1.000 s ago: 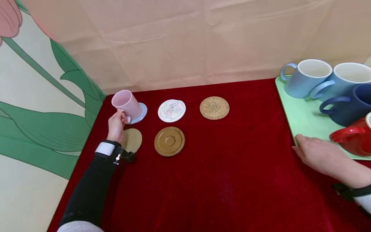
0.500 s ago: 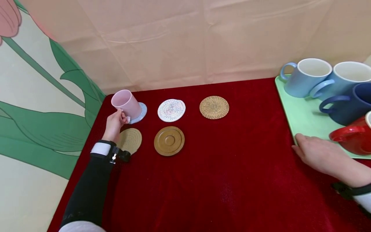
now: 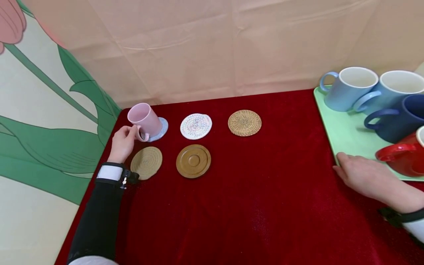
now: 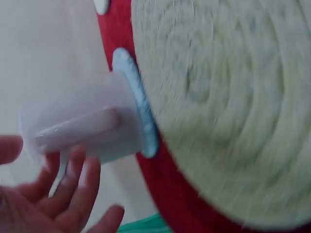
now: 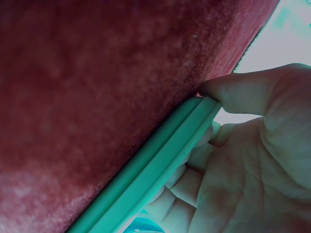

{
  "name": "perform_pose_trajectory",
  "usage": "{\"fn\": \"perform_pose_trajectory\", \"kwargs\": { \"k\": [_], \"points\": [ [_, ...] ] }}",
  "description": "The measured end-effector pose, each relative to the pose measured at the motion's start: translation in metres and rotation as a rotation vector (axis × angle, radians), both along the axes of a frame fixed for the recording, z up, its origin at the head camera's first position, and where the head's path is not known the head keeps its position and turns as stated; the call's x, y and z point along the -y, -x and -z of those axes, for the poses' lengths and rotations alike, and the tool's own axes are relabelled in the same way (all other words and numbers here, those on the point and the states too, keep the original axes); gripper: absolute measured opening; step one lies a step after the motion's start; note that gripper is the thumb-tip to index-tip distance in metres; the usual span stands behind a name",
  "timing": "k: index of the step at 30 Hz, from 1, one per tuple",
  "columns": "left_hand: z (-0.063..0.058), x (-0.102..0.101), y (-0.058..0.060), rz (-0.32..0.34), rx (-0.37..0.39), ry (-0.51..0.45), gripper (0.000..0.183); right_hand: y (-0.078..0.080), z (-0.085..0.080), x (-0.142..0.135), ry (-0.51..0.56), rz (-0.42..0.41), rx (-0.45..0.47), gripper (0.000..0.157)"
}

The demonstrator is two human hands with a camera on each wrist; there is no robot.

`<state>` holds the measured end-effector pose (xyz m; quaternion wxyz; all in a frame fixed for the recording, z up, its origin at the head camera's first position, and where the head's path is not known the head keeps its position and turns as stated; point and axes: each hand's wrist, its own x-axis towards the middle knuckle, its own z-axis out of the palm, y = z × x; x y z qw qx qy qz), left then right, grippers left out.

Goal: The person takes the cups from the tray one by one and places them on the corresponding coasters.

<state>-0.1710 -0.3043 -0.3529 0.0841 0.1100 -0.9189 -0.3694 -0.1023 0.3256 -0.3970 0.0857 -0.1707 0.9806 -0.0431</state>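
Note:
A pink mug (image 3: 150,119) stands on a light blue coaster (image 3: 162,131) at the far left, its handle (image 3: 143,135) pointing toward me. My left hand (image 3: 122,144) is beside the handle, fingertips right at it. The left wrist view has the spread, loosely bent fingers (image 4: 73,182) close to the handle, not wrapped round it. At the right, my right hand (image 3: 367,176) holds the near-left edge of a light green tray (image 3: 344,136). In the right wrist view, the thumb (image 5: 243,92) is against the tray's rim (image 5: 150,170), with the other fingers on its far side.
On the tray are two light blue mugs (image 3: 351,90), a dark blue mug (image 3: 394,125) and a red mug (image 3: 407,156). A straw-coloured coaster (image 3: 149,162), white patterned coaster (image 3: 196,126), brown wooden coaster (image 3: 193,161) and woven coaster (image 3: 245,123) lie on the red cloth (image 3: 251,206).
My left hand has let go of the pink mug's handle and drawn back to the left and toward me. The mug has stayed on its coaster; the right hand has not moved.

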Motion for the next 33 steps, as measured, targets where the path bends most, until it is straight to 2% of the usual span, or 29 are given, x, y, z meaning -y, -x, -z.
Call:
{"fn": "perform_pose_trajectory", "kwargs": {
  "k": [4, 6, 8, 11, 15, 19, 23, 27, 30, 33],
  "points": [
    [-0.011, -0.005, -0.004, -0.112, -0.148, 0.064, 0.040, 0.002, 0.000, 0.000, 0.002, -0.005, -0.012, 0.021],
    [-0.016, -0.011, -0.005, -0.128, -0.227, 0.055, 0.036, 0.003, 0.000, 0.000, 0.002, -0.006, -0.018, 0.021],
    [-0.020, -0.020, -0.006, -0.104, -0.294, 0.041, 0.031, 0.003, 0.000, -0.001, 0.006, -0.011, -0.022, 0.021],
    [-0.023, -0.039, -0.010, 0.002, -0.372, 0.026, 0.023, 0.003, 0.000, -0.001, 0.016, -0.019, -0.018, 0.021],
    [-0.024, -0.073, -0.020, 0.227, -0.416, 0.041, 0.015, 0.002, 0.001, -0.001, 0.014, -0.017, -0.014, 0.021],
    [-0.023, -0.106, -0.029, 0.457, -0.399, 0.036, 0.011, 0.000, 0.003, 0.000, 0.008, -0.011, -0.019, 0.022],
    [-0.018, -0.137, -0.034, 0.645, -0.346, 0.056, 0.010, 0.001, 0.003, -0.002, 0.009, -0.005, -0.001, 0.021],
    [-0.012, -0.162, -0.035, 0.772, -0.282, 0.088, 0.012, 0.001, 0.003, -0.003, 0.026, -0.017, -0.009, 0.021],
    [-0.007, -0.176, -0.034, 0.825, -0.253, 0.097, 0.012, 0.001, 0.003, -0.002, 0.051, -0.037, -0.046, 0.024],
    [-0.002, -0.187, -0.034, 0.865, -0.241, 0.106, 0.012, -0.001, -0.002, -0.001, 0.064, -0.028, -0.032, 0.025]
  ]
}}
